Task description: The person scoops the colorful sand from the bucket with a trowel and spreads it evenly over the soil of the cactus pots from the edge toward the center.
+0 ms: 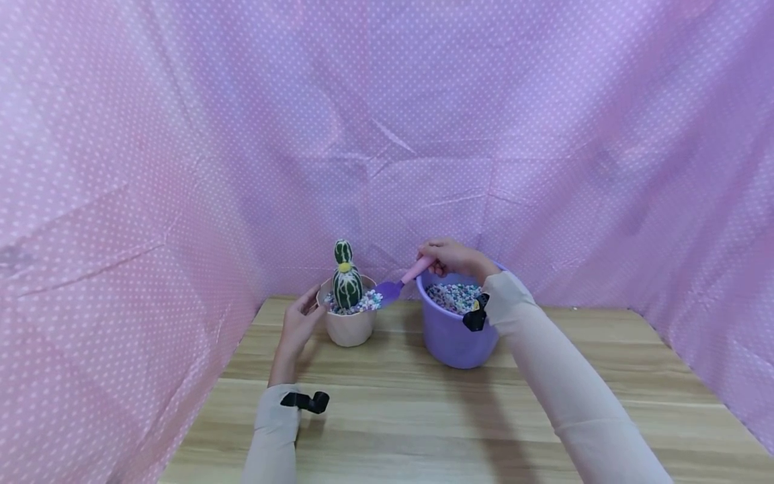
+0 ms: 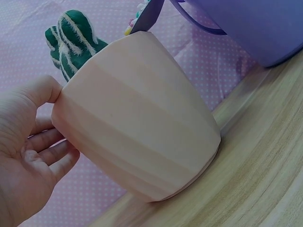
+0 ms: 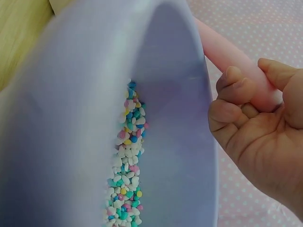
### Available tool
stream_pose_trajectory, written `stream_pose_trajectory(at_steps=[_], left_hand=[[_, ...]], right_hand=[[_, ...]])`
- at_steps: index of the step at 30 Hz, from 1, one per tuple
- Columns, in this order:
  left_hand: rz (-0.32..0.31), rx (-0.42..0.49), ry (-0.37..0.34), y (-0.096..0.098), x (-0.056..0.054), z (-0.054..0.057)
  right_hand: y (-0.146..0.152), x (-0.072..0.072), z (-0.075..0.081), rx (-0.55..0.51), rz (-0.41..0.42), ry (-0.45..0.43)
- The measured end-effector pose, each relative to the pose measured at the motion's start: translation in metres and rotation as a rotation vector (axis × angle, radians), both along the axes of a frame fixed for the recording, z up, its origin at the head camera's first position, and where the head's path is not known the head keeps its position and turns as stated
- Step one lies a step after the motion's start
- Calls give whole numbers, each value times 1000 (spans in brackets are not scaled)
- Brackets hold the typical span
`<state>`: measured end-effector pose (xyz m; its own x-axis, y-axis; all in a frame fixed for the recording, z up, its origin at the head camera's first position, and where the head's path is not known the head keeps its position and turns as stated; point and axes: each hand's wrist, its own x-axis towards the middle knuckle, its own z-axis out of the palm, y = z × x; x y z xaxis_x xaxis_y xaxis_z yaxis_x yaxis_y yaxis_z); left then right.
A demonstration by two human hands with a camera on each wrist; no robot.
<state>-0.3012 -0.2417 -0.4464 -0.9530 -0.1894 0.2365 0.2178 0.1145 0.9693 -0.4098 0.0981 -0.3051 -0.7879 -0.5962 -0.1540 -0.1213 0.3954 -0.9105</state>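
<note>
A cream plant pot (image 1: 351, 329) with faceted sides stands on the table, holding a green cactus (image 1: 347, 288) with white ridges and a yellow flower. My left hand (image 1: 300, 324) grips the pot at its left side, thumb at the rim and fingers against the wall, as the left wrist view shows. In my right hand (image 1: 450, 257) is the pink handle (image 3: 232, 59) of a small trowel, held between thumb and curled fingers. Its purple blade (image 1: 389, 292) is over the pot's right rim, with colored pebbles (image 1: 369, 300) at its tip, beside the cactus.
Right of the pot stands a purple bucket (image 1: 456, 339), partly filled with multicolored pebbles (image 3: 125, 189); my right forearm passes over its right rim. Pink dotted cloth (image 1: 387, 168) encloses the wooden table (image 1: 387, 430) at the back and sides.
</note>
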Motion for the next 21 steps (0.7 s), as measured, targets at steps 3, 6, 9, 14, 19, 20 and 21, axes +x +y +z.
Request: stream_pose_trajectory(at_steps=[3,6,9,14,19,20,21], left_hand=[[6,-14,-4,0,-1,0],[6,-33,-7,-1,-1,0],[-7,-39,-8,-2,-1,0],[-60,-35,-24,-5,2,-1],[-91,-39,-62,-8,5,-1],[-95,-36,-66,-8,5,-1],[-102,-29,-67,-8,5,-1]], right_hand=[[-1,-2,1,0,6,6],[-1,-2,1,-8,2,15],[-2,-1,1,-5,-9,27],[-4,2,0,4,-32,31],[-4,3,0,7,-27,27],[-4,3,0,8,-26,28],[-4,3,0,9,-24,29]])
